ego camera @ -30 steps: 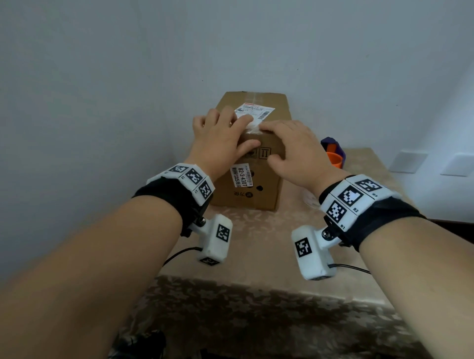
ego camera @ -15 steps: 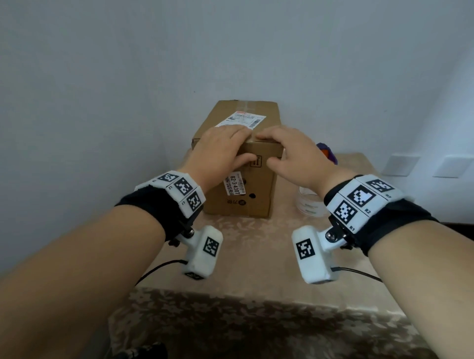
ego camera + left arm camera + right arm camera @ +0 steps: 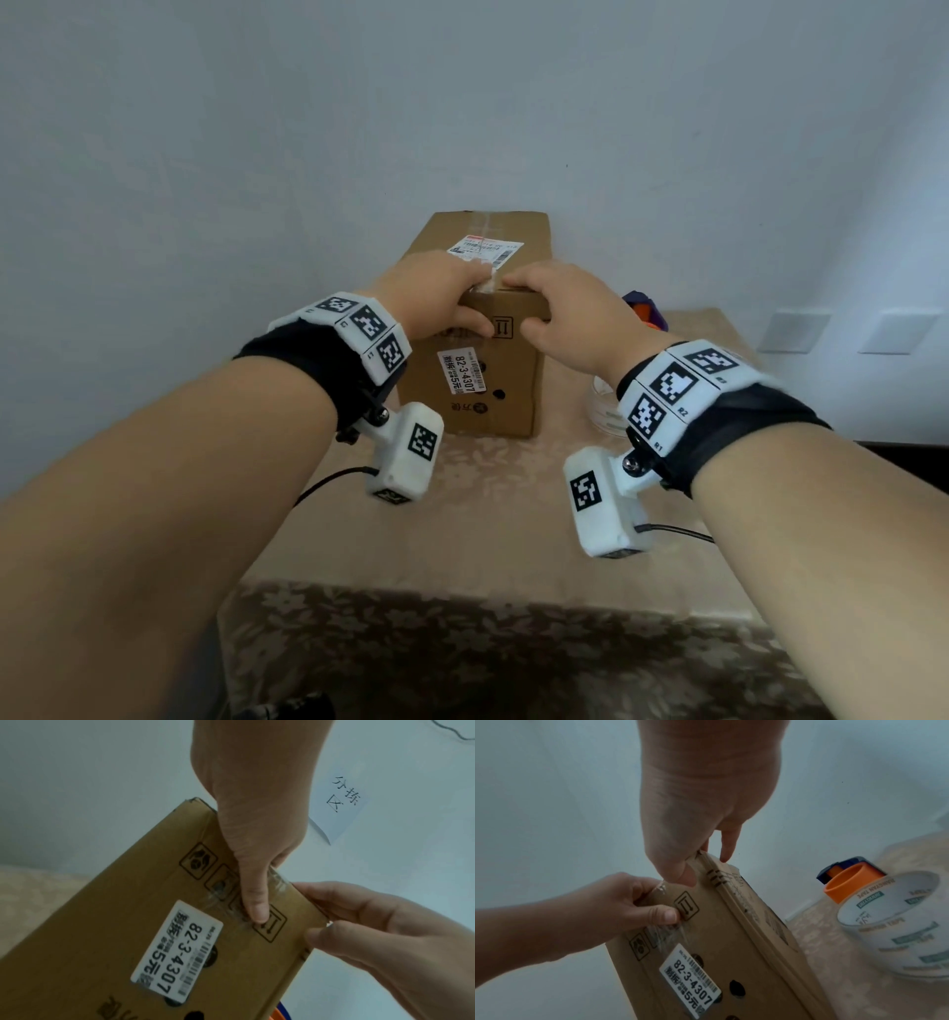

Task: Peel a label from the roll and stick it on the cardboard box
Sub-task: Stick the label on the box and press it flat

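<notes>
Compared with half a second earlier, head view: both hands had slid to the cardboard box's [image 3: 480, 370] front top edge, fingertips hidden. Left wrist: left hand [image 3: 259, 833] clasped the edge, thumb pressing wrinkled clear tape [image 3: 276, 880]. Right wrist: right hand [image 3: 700, 817] gripped likewise; tape roll [image 3: 895, 921] stood beside, cropped.

The cardboard box [image 3: 477, 380] stands on the table [image 3: 488, 519] against the wall, tape roll [image 3: 895, 925] to its right.

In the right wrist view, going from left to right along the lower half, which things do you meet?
Left hand → white label on the cardboard box → orange dispenser → tape roll.
</notes>
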A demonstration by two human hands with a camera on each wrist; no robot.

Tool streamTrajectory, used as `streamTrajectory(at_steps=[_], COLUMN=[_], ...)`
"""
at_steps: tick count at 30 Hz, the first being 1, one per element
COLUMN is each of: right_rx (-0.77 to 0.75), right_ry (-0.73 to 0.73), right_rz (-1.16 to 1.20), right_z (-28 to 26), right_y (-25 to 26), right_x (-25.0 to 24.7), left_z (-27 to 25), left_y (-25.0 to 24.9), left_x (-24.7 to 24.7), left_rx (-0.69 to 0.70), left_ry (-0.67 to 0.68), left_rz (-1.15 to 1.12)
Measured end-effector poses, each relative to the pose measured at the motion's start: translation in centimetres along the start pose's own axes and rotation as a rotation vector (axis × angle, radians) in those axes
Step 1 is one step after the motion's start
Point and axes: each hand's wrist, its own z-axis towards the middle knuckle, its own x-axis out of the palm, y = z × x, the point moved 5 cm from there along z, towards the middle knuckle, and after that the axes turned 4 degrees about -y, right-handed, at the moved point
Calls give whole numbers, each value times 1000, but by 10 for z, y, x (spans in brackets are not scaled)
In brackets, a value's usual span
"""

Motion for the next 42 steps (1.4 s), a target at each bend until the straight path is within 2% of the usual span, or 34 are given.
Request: streamTrajectory(at_steps=[6, 10, 13, 16, 18, 25, 30, 34, 38, 42], right_rx=[-34, -13, 100, 188, 171, 159, 147, 126, 110, 216], right_ry=[15, 5, -30, -71, -83, -74, -80, -81, -10, -10], right_rz=[-15, -14, -31, 31, 64, 131, 107, 95, 9, 30], right_z=[1, 3, 0, -6, -3, 40, 78, 87, 73, 41], right_y=[2, 2, -6, -14, -11, 12, 19, 15, 14, -10], right_x=[2, 1, 0, 2, 7, 46, 70, 76, 69, 48], left_z=[-7, -16, -27, -44, -55, -61, -45, -42, -48, -49], left_y=[2, 5, 7, 24, 38, 86, 120, 127, 123, 99], left_x=[-11, -19, -13, -6, -4, -9, -7, 0, 3, -4], left_rx=[2, -56, -57, -236, -273, -381, -463, -497, -530, -503], left_ry=[9, 18, 64, -79, -189, -316, -283, -306, -323, -372], left_rz=[-53, -267, -123, -99, -169, -114, -2, -11, -9, -47])
